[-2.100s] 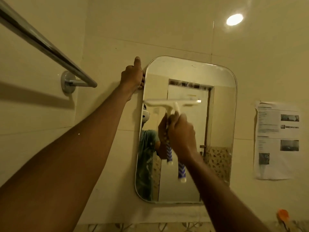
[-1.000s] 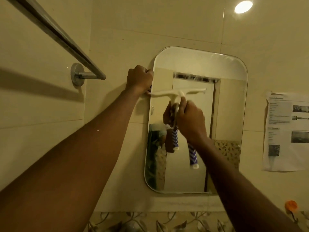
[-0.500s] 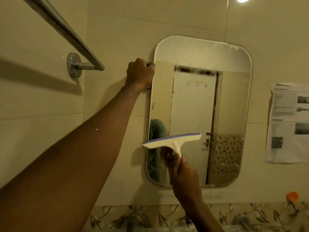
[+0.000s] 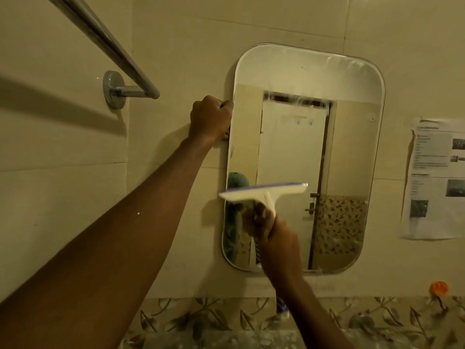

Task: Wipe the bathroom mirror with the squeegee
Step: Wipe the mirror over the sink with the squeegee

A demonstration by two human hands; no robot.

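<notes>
A rounded rectangular mirror (image 4: pixel 352 152) hangs on the tiled wall. My left hand (image 4: pixel 210 119) grips its left edge near the top. My right hand (image 4: pixel 276 238) holds the handle of a white squeegee (image 4: pixel 264 192) with a blue blade. The squeegee's head lies across the lower left part of the mirror, tilted slightly up to the right. Its striped blue handle end (image 4: pixel 281 309) shows below my wrist. Streaks remain along the upper part of the glass.
A chrome towel bar (image 4: pixel 105 46) runs from the upper left to a wall mount (image 4: pixel 114 89). A printed paper sheet (image 4: pixel 437 177) is stuck to the wall right of the mirror. An orange object (image 4: pixel 439 288) sits at lower right above a leaf-patterned tile border (image 4: pixel 201 316).
My right hand has drawn the squeegee down from the upper left of the mirror to its lower left part. My left hand slid down the mirror's left edge from the top corner.
</notes>
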